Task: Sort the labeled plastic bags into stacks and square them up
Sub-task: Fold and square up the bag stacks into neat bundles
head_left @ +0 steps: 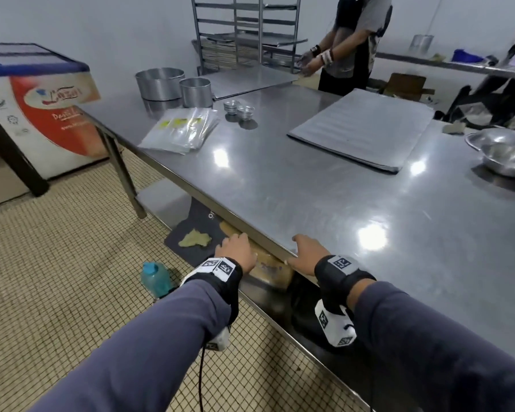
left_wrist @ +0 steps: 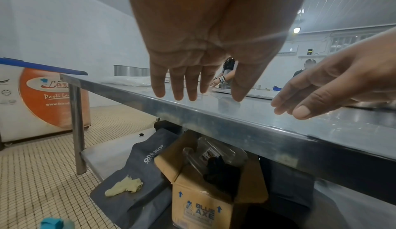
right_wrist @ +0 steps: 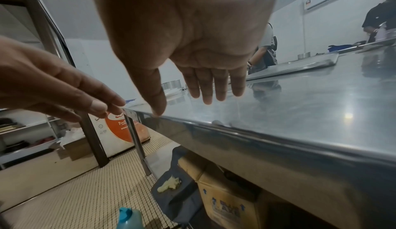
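- Head view: left hand (head_left: 236, 248) and right hand (head_left: 307, 253) hover at the desk (head_left: 309, 185) near edge, fingers loose, holding nothing.
- Plastic bags (head_left: 180, 130) lie fanned at the far left corner, well apart.
- Judged light, limp, slick; pinch the edges.

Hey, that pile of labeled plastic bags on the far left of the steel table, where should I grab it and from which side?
Take the plastic bags by the bare near edge, away from the yellow labels, coming from the table's front edge. The pile lies flat and fanned, so slide fingers under and pinch with the thumb on top. Both the left hand and right hand look free.
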Available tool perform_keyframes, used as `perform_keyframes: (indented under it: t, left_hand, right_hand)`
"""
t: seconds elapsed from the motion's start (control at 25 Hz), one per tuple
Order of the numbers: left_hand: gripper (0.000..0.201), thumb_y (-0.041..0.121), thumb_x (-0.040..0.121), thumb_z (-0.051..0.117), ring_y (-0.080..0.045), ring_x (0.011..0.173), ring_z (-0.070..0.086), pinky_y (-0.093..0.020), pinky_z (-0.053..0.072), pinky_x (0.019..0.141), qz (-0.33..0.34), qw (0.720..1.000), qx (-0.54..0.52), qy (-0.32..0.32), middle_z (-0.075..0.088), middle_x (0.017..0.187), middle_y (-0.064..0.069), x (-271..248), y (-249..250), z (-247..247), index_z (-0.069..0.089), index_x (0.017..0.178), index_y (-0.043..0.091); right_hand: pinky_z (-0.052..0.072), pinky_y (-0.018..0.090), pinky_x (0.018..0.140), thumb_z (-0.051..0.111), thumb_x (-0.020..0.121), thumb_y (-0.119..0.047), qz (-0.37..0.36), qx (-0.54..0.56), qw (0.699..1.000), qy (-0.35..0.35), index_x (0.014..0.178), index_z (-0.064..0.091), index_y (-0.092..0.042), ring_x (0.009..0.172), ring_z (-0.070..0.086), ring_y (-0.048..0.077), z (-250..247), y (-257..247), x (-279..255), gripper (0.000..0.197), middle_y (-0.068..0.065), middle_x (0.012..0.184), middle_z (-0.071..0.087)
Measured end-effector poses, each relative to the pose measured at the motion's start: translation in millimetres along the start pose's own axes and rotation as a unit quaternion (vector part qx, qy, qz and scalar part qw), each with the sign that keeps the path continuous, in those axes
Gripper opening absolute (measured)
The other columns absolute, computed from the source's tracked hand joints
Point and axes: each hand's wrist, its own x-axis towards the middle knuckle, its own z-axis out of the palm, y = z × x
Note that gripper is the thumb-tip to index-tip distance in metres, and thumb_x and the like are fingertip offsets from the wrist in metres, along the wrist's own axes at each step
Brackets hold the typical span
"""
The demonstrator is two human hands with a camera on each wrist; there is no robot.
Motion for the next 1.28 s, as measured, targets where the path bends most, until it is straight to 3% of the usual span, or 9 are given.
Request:
perform_keyframes:
  t: [0.4, 0.8, 1.04, 1.28]
  left_hand:
    - [0.047, 0.028, 0.091, 0.048, -0.032, 0.127, 0.040, -0.043, 0.034, 0.103, -0.048, 0.999, -0.025, 0.002, 0.042, 0.139, -0.013, 101, -86, -39, 0.039, 0.134, 0.010]
    - [0.053, 0.025, 0.092, 0.046, -0.030, 0.132, 0.037, -0.038, 0.033, 0.106, -0.076, 0.996, -0.050, 0.021, 0.039, 0.144, -0.013, 233, -115, -95, 0.031, 0.141, 0.009]
    - [0.052, 0.027, 0.093, 0.047, -0.031, 0.131, 0.036, -0.038, 0.032, 0.107, -0.060, 0.997, -0.046, 0.017, 0.038, 0.143, -0.014, 308, -147, -116, 0.033, 0.139, 0.009]
    - [0.052, 0.027, 0.095, 0.045, -0.028, 0.135, 0.030, -0.032, 0.025, 0.109, 0.002, 0.993, -0.096, 0.072, 0.034, 0.147, -0.011, 400, -195, -157, 0.032, 0.142, 0.008]
  right_hand:
    - [0.041, 0.038, 0.102, 0.059, 0.087, -0.024, -0.021, 0.003, 1.000, -0.001, 0.136, 0.038, -0.006, 0.124, 0.047, 0.032, -7, -84, 130, 0.057, 0.016, 0.137, 0.047]
    - [0.038, 0.035, 0.104, 0.059, 0.088, -0.025, -0.051, 0.002, 0.998, -0.021, 0.137, 0.036, -0.003, 0.128, 0.043, 0.030, -50, -133, 285, 0.059, 0.016, 0.140, 0.043]
    - [0.035, 0.032, 0.105, 0.059, 0.089, -0.028, -0.033, 0.026, 0.999, -0.024, 0.138, 0.034, -0.002, 0.130, 0.041, 0.030, -68, -166, 363, 0.060, 0.016, 0.142, 0.040]
    - [0.034, 0.029, 0.101, 0.061, 0.088, -0.030, 0.004, 0.074, 0.997, -0.011, 0.140, 0.031, -0.003, 0.130, 0.041, 0.028, -81, -218, 439, 0.066, 0.015, 0.144, 0.040]
